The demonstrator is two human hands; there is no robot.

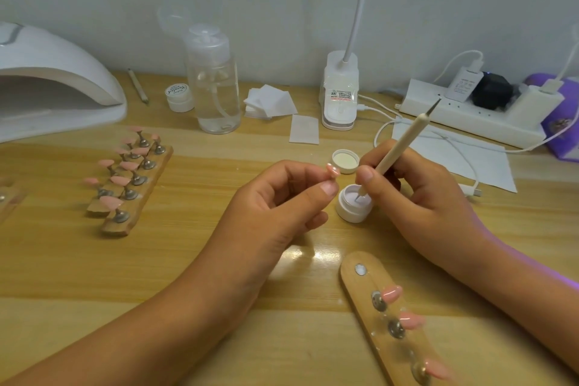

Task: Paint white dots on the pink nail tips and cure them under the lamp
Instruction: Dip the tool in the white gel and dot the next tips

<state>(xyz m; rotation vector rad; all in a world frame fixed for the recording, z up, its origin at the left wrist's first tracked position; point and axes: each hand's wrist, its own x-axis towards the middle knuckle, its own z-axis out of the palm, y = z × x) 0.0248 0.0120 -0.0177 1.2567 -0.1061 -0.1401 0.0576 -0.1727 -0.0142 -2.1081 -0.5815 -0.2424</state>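
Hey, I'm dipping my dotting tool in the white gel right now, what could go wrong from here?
1. The open gel pot sits right between your hands, with the left hand close beside it; a nudge may tip it.
2. The dotting tool could pick up too much gel and blob on the small pink nail tip pinched in your left fingers.
3. Your right hand's forearm hovers near the wooden holder with finished tips and might knock it.

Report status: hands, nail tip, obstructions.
Left hand fingers pinch pink nail tip. Right hand dips dotting tool into white gel pot. Nothing in the way.
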